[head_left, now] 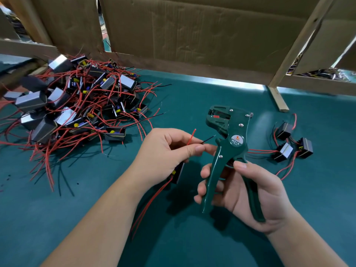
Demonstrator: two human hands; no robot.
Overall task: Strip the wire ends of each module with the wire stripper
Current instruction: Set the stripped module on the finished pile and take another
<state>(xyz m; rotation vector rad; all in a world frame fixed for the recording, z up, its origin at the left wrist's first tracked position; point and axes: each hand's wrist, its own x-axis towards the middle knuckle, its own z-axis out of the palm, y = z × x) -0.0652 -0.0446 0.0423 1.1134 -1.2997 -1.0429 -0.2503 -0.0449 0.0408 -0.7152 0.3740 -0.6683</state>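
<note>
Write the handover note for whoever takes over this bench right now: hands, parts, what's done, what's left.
Left hand: pinches the red wire and black wire of one module, which hangs below it.
Right hand: grips the wire stripper, head up; the wires are not yet in its jaws.
Done: probably the three modules set apart on the right of the mat.
Left: the held module, then the big pile on the left.
</note>
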